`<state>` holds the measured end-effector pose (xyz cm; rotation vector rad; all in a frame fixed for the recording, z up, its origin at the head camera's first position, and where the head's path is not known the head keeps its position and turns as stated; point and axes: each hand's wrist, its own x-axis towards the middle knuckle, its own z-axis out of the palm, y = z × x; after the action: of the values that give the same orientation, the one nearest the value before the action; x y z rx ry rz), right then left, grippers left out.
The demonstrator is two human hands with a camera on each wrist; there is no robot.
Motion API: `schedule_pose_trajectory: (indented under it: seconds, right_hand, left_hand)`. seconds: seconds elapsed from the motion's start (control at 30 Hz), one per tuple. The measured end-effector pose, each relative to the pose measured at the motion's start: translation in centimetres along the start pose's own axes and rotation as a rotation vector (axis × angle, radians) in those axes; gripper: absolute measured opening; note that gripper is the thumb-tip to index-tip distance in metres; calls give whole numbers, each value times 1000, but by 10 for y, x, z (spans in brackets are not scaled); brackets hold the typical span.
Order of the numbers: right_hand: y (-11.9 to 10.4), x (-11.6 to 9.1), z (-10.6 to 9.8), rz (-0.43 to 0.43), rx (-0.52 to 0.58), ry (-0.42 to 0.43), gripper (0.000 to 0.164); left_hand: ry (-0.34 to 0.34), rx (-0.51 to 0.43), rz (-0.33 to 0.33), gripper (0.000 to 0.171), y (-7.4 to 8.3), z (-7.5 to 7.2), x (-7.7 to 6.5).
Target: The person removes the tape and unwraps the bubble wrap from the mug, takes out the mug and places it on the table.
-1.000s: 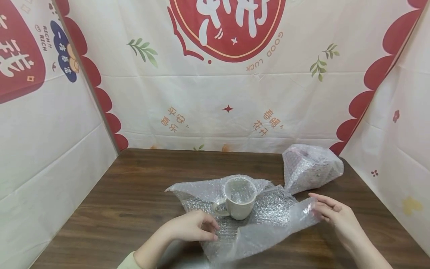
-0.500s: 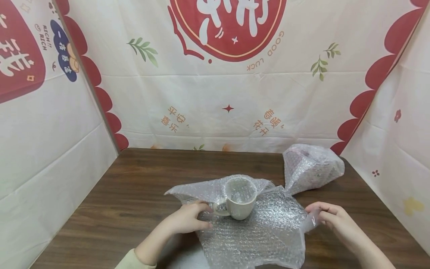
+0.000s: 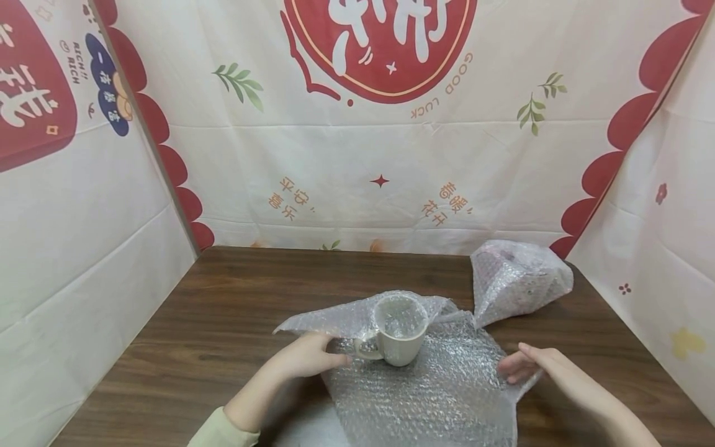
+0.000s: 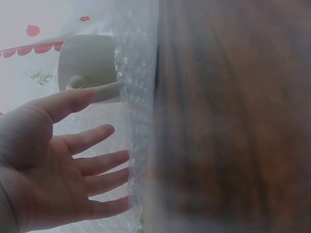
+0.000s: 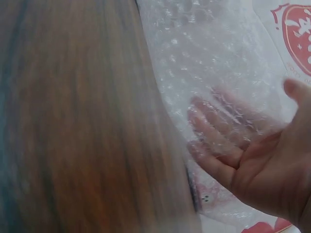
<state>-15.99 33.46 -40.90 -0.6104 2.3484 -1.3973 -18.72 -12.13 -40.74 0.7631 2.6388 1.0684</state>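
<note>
A cream mug (image 3: pixel 399 347) stands upright on a spread sheet of bubble wrap (image 3: pixel 419 400), its handle pointing left. Part of the wrap rises loosely behind the mug. My left hand (image 3: pixel 307 355) is at the sheet's left side, close to the handle. In the left wrist view its fingers (image 4: pixel 104 162) are spread and fairly straight against the wrap. On the sheet's right edge is my right hand (image 3: pixel 544 367). Seen from the right wrist, several of its fingers (image 5: pixel 214 165) lie behind the clear wrap, loosely extended, with the thumb apart.
A bubble-wrapped bundle (image 3: pixel 519 282) with something pinkish inside sits at the back right of the brown wooden table (image 3: pixel 223 298). Printed white cloth (image 3: pixel 346 149) hangs behind and at both sides. A pale flat patch (image 3: pixel 313 422) lies under the wrap's front left.
The front and right parts of the wrap have unfolded flat toward me. My left hand has moved up and left, and the right hand has lowered slightly and loosened its fingers. The mug has stayed put.
</note>
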Motion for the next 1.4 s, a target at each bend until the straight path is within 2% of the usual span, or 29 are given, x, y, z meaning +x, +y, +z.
schedule_pose_trajectory:
  seconds: [0.07,0.1,0.2,0.3,0.33,0.47,0.6,0.7,0.8,0.87,0.97,1.07,1.2,1.33,1.4]
  right_hand:
    - [-3,-1,4,-13,-129,34,42]
    - [-4,-2,6,-22,-190,46,35]
    - [-6,-2,12,-30,-384,78,23]
    - [-10,-1,18,-10,-525,65,29]
    - [-12,-1,21,-8,-564,60,32]
    - [-20,-2,32,28,-717,57,44]
    - [-24,-3,44,25,-901,97,55]
    - [-24,-3,49,21,-994,115,62]
    - [-25,-3,54,36,-1055,130,68]
    - [-26,-2,57,50,-1091,133,74]
    - [-27,-1,63,76,-1133,142,83]
    - [-27,0,67,103,-1114,140,92]
    - [-27,3,69,191,-999,89,102]
    - [-26,5,68,274,-911,53,105]
    - [-24,5,67,273,-911,55,106]
  left_hand:
    - [22,-23,-7,52,1,-3,2]
    - [28,-33,-12,45,2,-4,3]
    - [63,-53,21,32,2,-7,6]
    - [92,-72,51,21,2,-10,9]
    - [109,-71,69,23,3,-10,10]
    - [184,-22,109,15,6,-12,9]
    - [321,90,178,11,12,-14,5]
    - [472,194,266,5,15,-16,3]
    - [634,277,421,9,16,-19,2]
    - [718,333,537,15,16,-23,3]
    - [753,407,646,24,15,-29,6]
    - [730,471,666,32,14,-32,9]
    - [728,514,639,36,12,-32,12]
    - [743,496,623,26,10,-33,16]
    - [738,479,627,19,8,-33,18]
